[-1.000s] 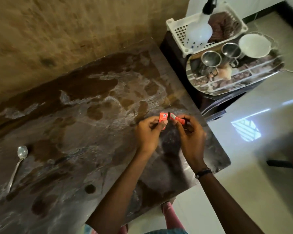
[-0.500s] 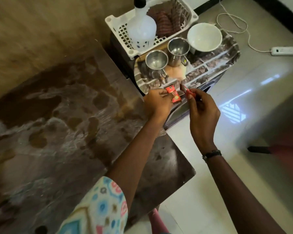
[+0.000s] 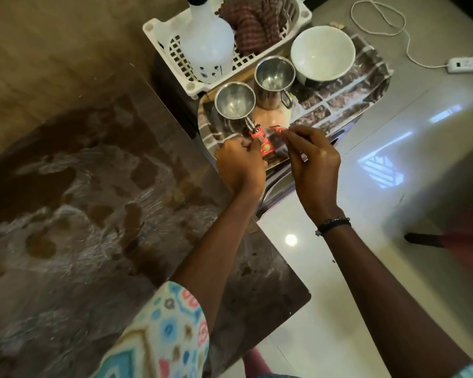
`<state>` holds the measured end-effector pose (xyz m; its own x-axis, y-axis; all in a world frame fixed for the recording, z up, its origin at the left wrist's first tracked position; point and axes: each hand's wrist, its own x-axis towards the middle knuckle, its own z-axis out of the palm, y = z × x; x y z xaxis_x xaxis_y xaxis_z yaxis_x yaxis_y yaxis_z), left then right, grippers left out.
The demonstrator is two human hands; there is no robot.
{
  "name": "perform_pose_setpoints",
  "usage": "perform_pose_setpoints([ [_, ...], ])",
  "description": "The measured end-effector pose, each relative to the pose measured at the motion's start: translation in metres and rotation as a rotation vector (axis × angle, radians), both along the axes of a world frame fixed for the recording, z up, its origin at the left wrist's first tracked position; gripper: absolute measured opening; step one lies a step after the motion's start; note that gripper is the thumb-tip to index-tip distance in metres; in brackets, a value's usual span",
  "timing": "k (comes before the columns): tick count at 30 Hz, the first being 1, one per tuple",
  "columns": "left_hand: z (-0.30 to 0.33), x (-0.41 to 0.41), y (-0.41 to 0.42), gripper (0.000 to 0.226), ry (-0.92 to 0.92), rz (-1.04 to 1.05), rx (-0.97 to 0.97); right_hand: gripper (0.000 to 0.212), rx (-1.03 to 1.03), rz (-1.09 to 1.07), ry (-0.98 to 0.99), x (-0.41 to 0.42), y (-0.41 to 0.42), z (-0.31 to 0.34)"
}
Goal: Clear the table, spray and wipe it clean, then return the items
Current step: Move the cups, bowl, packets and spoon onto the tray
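Both hands meet over the near edge of a patterned tray [image 3: 366,85]. The left hand [image 3: 239,166] and right hand [image 3: 313,165] each pinch one end of a small red snack wrapper [image 3: 261,139] held between them, just in front of a steel cup [image 3: 234,105]. The wrapper looks light, thin and crinkly — probably slick foil. A fingertip pinch at the crimped ends suits it best; the middle would likely crumple.

Your table [image 3: 99,214] lies left; right of its far corner sits the tray [image 3: 366,88], carrying two steel cups [image 3: 234,103] side by side and a bowl [image 3: 322,51] to their right; behind them the basket [image 3: 159,36] holds a bottle [image 3: 206,42] left of a cloth [image 3: 253,23].
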<state>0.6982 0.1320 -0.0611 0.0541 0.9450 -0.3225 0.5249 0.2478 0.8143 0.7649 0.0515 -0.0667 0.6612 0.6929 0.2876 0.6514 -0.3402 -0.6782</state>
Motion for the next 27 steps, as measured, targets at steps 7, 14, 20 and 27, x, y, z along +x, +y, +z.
perform_pose_setpoints([
  [7, 0.004, -0.011, -0.001, 0.014, -0.105, -0.072, -0.038, 0.035, -0.184, 0.147, -0.062, -0.006, 0.007, -0.008],
  [14, 0.015, -0.042, -0.007, 0.012, -0.164, -0.1, 0.035, 0.043, -0.203, 0.136, -0.069, -0.024, 0.006, 0.003],
  [20, 0.023, -0.127, -0.012, 0.021, -0.256, 0.017, 0.082, 0.041, -0.053, 0.129, -0.059, -0.089, -0.002, 0.022],
  [27, 0.024, -0.292, -0.024, 0.018, -0.267, 0.243, 0.058, 0.048, -0.091, 0.434, 0.036, -0.23, 0.012, 0.037],
])
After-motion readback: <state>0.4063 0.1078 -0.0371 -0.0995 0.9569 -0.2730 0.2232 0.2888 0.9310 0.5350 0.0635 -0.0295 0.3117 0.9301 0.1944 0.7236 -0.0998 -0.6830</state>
